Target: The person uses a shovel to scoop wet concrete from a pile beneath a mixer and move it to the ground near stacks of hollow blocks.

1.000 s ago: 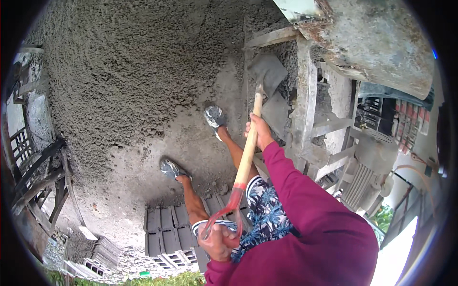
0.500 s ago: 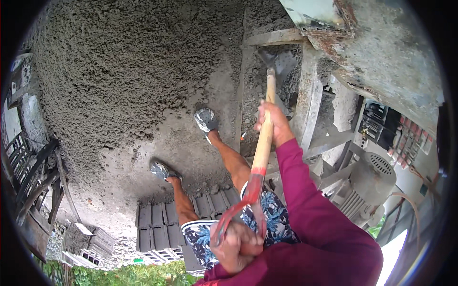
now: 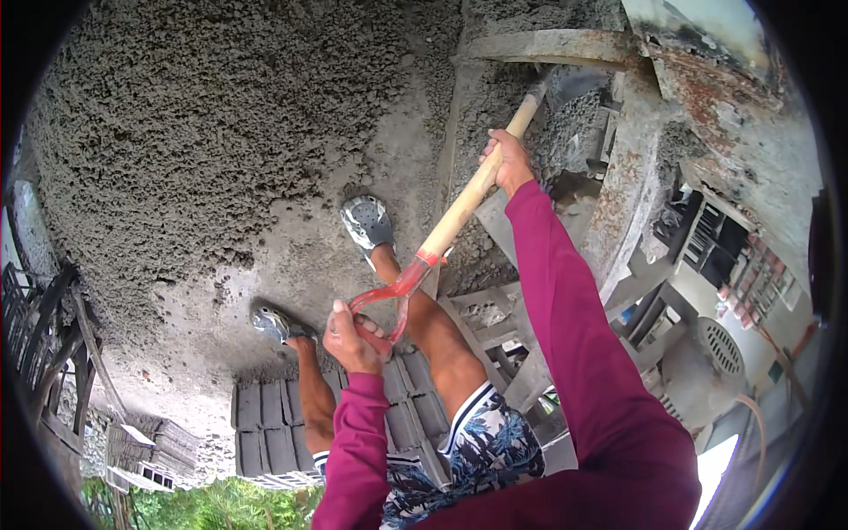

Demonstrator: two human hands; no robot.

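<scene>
Both my hands hold a shovel (image 3: 459, 210) with a pale wooden shaft and a red D-shaped grip. My left hand (image 3: 355, 341) closes round the red grip, low in the view and in front of my legs. Farther up, my right hand (image 3: 508, 162) wraps round the shaft near the blade. The blade (image 3: 574, 83) reaches in under a curved crossbar (image 3: 552, 48) of a concrete-crusted frame, so part of it is hidden. Loose grey mix lies around the blade.
A broad heap of damp grey mix (image 3: 203, 132) spreads across the far left. Grey hollow blocks (image 3: 274, 415) stand in rows behind my feet. At right are a rusty metal hopper (image 3: 724, 115) and a vented motor housing (image 3: 707, 353). Wooden pieces (image 3: 62, 344) lean at the left edge.
The shovel has been pushed away from me, its blade moving farther and rightward under the crossbar. My left hand and the grip have moved forward and left, away from my body.
</scene>
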